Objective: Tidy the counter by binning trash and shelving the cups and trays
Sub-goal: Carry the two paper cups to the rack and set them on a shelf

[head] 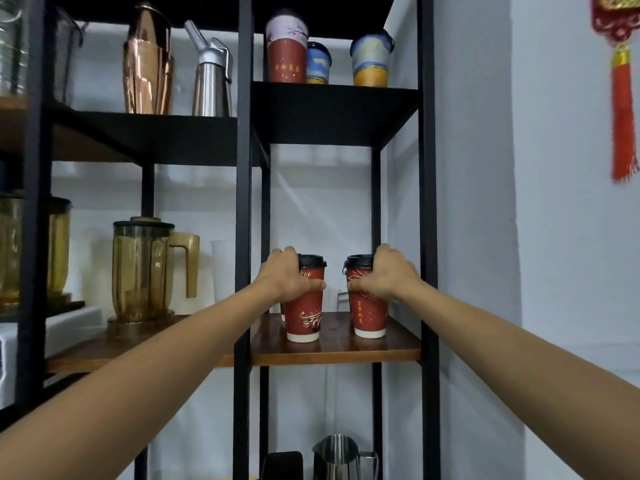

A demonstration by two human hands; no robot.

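Two red paper cups with black lids, both upright on the wooden shelf board (332,351) in the narrow right bay of the black metal rack (244,202). Left cup (304,313) and right cup (369,313) stand side by side, a gap between them, bases flat on the board near its front half.

Left hand (287,275) wraps the left cup's upper body from the outer side, thumb across the front, fingers curled over toward the lid. Right hand (384,275) grips the right cup the same way, mirrored, thumb on the front, fingers over the lid edge. Both forearms reach in from the bottom corners.

Shelf above, same bay: black board with a tall red-and-white cup (286,46), a small blue cup (318,63) touching beside it, and a blue-and-yellow cup (371,58) further right, apart.

Left bay, upper shelf: copper pitcher (148,64), steel cream whipper (211,72) near it. Left bay, cup level: amber blender jug (145,271) with black lid and handle to the right; another amber jug at the far left edge, partly cut off.

Below the cups: steel milk jug (337,459), a dark object beside it, can't tell what.

Right wall: red tasselled knot ornament (621,81).
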